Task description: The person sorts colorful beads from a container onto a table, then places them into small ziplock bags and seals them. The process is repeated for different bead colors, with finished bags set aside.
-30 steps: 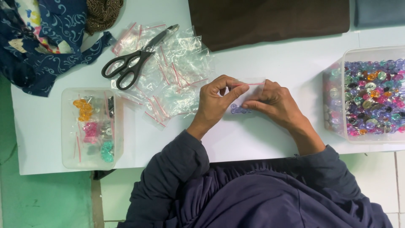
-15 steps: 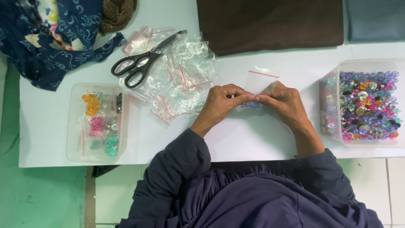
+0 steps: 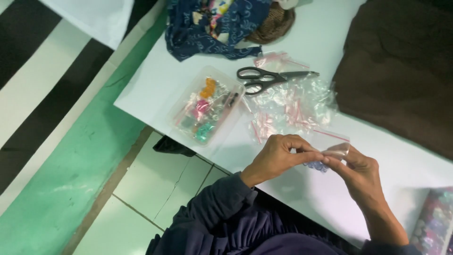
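Zip bag, small and clear, with blue beads low inside | I see left hand and right hand each pinching its top edge, so beads stay in | held above white table | long side runs left to right, top edge up | scissors lie on 1 heap of empty bags nearby, bead tray beside

Home craft spot, white table, scissors, bead box, tiled floor
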